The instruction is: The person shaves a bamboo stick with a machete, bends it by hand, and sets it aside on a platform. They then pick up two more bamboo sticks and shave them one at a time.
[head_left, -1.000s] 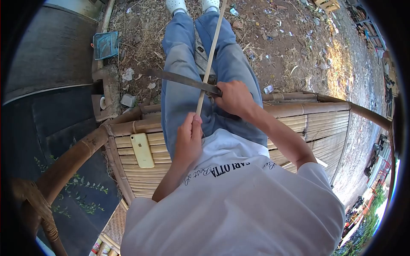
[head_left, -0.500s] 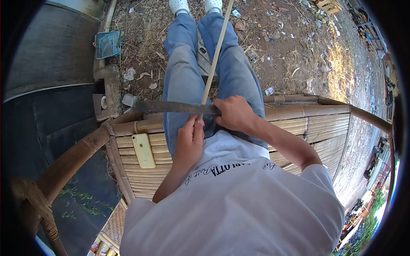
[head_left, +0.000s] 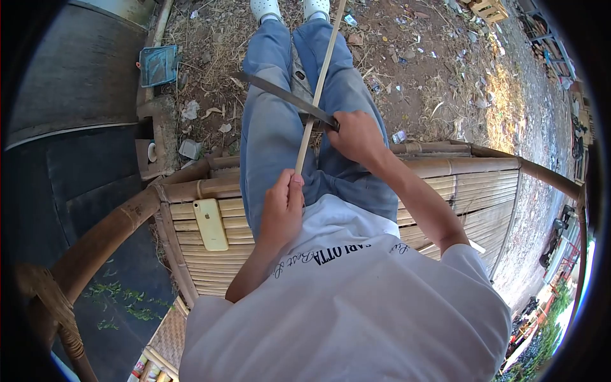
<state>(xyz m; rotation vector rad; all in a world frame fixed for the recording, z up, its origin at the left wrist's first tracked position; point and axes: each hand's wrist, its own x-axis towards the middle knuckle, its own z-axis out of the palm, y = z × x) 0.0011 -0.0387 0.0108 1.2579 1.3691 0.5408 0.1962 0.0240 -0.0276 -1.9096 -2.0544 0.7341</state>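
My left hand (head_left: 284, 202) is closed round the near end of a long, pale bamboo strip (head_left: 323, 73), which runs up between my legs past the top edge of the view. In my right hand (head_left: 358, 137) is the dark handle of a long-bladed knife (head_left: 284, 94). Its blade points up and left, lying across the strip well beyond my left hand. Blade and strip appear to touch where they cross. My fingers hide most of the handle and the strip's near end.
I sit on a bamboo-slat bench (head_left: 474, 191) with a round bamboo rail (head_left: 130, 213) at the left. A yellow phone (head_left: 210, 224) lies on the slats by my left side. Beyond are littered ground (head_left: 414, 76), a blue basket (head_left: 158, 66) and a wooden crate (head_left: 489, 9).
My right hand has slid the knife away from me along the strip, and the blade has turned from nearly level to slanting up left. My left hand keeps its grip in place.
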